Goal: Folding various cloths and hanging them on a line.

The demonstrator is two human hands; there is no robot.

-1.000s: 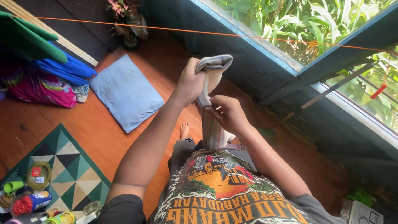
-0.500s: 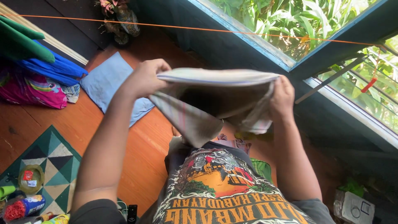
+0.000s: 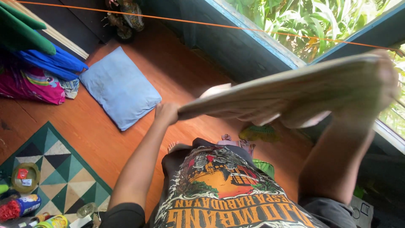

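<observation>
Cloth (image 3: 287,90) stretches across mid-frame: your left hand (image 3: 166,113) pinches its lower end, your blurred right hand (image 3: 382,80) grips the upper-right end; bare floor (image 3: 177,76) lies beneath.

Pale beige cloth (image 3: 291,90); light-blue cushion (image 3: 120,86); green, black and cream geometric rug (image 3: 63,169); orange line (image 3: 219,26); reddish-orange floor (image 3: 168,71).

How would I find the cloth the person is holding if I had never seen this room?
Look below the big window with green plants outside, over the orange wooden floor. There the left hand and right hand pull a pale striped cloth tight between them. Unlike the blue pillow on the floor, it is up in the air.
</observation>
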